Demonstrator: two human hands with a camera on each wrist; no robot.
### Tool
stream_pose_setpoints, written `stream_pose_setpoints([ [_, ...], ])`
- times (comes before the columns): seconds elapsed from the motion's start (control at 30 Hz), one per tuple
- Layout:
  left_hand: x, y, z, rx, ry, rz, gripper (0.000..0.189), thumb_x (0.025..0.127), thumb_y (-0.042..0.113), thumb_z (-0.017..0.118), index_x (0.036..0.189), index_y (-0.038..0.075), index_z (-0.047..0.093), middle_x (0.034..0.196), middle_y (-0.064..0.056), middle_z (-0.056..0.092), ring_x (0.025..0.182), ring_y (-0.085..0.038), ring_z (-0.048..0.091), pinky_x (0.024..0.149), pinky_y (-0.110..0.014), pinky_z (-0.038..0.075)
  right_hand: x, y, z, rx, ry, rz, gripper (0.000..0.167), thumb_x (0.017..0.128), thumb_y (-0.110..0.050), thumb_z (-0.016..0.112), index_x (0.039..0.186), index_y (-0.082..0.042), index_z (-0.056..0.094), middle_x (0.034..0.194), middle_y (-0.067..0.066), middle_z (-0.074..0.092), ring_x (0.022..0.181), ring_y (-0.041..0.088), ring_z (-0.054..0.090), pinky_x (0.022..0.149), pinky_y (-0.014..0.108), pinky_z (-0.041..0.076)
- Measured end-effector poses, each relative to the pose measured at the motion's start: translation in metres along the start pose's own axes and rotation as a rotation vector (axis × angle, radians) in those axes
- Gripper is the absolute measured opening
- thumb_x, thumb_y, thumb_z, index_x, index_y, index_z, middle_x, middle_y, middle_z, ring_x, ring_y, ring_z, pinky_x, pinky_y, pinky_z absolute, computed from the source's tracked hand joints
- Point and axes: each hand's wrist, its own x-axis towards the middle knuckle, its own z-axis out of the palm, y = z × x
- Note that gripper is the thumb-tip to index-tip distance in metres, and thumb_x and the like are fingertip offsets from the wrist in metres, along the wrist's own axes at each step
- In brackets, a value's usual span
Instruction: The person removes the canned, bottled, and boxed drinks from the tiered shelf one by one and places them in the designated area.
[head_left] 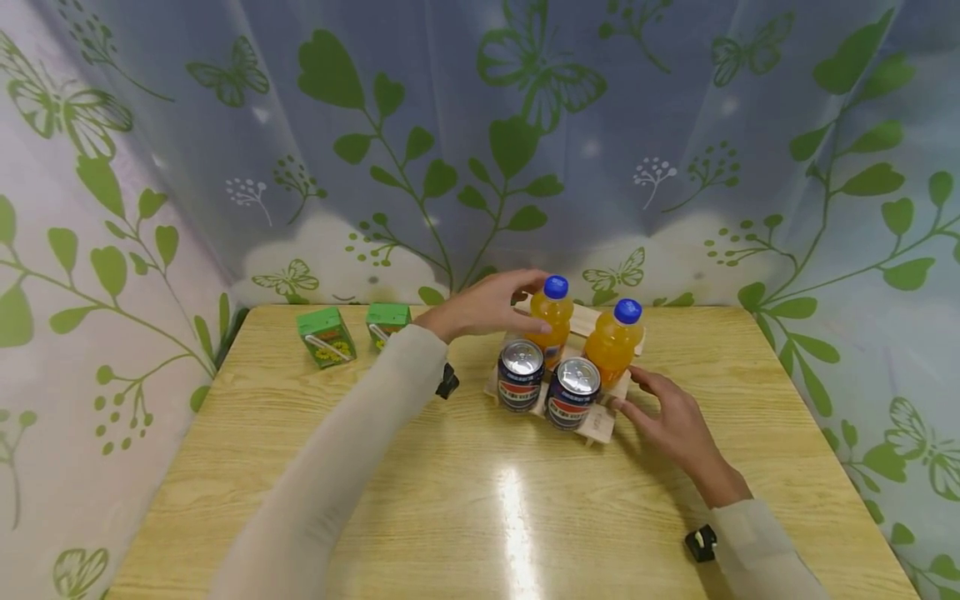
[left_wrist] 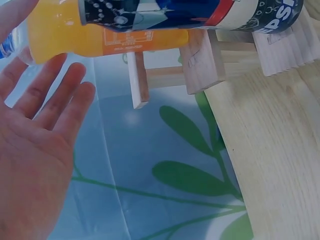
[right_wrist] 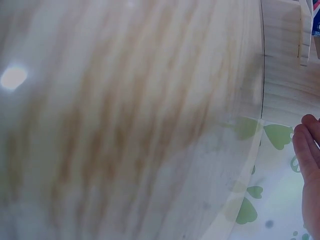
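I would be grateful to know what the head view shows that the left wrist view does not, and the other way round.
Only the head view shows the two green boxes, the person's right grip and the silver can tops.

Only the left wrist view shows the palm side of the left grip and large white letters on a dark can.

Both show that grip, an orange bottle, the wooden rack, the tabletop and the leaf-patterned curtain.
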Motion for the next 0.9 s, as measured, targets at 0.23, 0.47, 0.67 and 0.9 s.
stream_pose_setpoints([
  [0.23,-0.0012,0.0001,0.0043,-0.067,0.002,0.007,0.079,0.098,0.027,0.085,0.165,0.014,0.045,0.157,-0.006,0.059,0.152,-0.026,0.051,0.129,-0.044,0.043,0.0001,-0.0004,0.0000,0.001,0.008,-0.008,0.061,0.102,-0.025,0.079,0.151,0.005,0.058,0.148,0.030,0.063,0.129,0.053,0.065,0.108,0.070,0.053],
  [0.47,0.0002,-0.0010,0.0078,-0.099,0.031,0.002,0.076,0.098,0.020,0.086,0.163,0.012,0.048,0.153,-0.007,0.061,0.145,-0.026,0.056,0.125,-0.043,0.048,0.0001,0.0007,-0.0006,-0.013,-0.013,0.021,0.064,0.104,-0.030,0.077,0.154,0.004,0.056,0.148,0.030,0.064,0.132,0.052,0.064,0.110,0.071,0.052],
  [0.67,0.0005,-0.0005,0.0083,-0.070,0.047,-0.008,0.076,0.097,0.022,0.086,0.163,0.012,0.048,0.151,-0.006,0.062,0.141,-0.024,0.058,0.122,-0.037,0.051,0.0000,0.0000,-0.0002,-0.010,-0.009,0.015,0.063,0.104,-0.029,0.078,0.153,0.004,0.057,0.148,0.030,0.064,0.131,0.051,0.064,0.109,0.070,0.053],
  [0.9,-0.0011,0.0002,0.0052,-0.059,0.072,-0.001,0.076,0.097,0.023,0.087,0.162,0.011,0.049,0.147,-0.007,0.064,0.138,-0.023,0.060,0.121,-0.039,0.052,0.0000,-0.0017,-0.0007,-0.012,-0.002,0.009,0.063,0.104,-0.028,0.078,0.153,0.005,0.057,0.147,0.031,0.064,0.131,0.052,0.065,0.109,0.070,0.053],
])
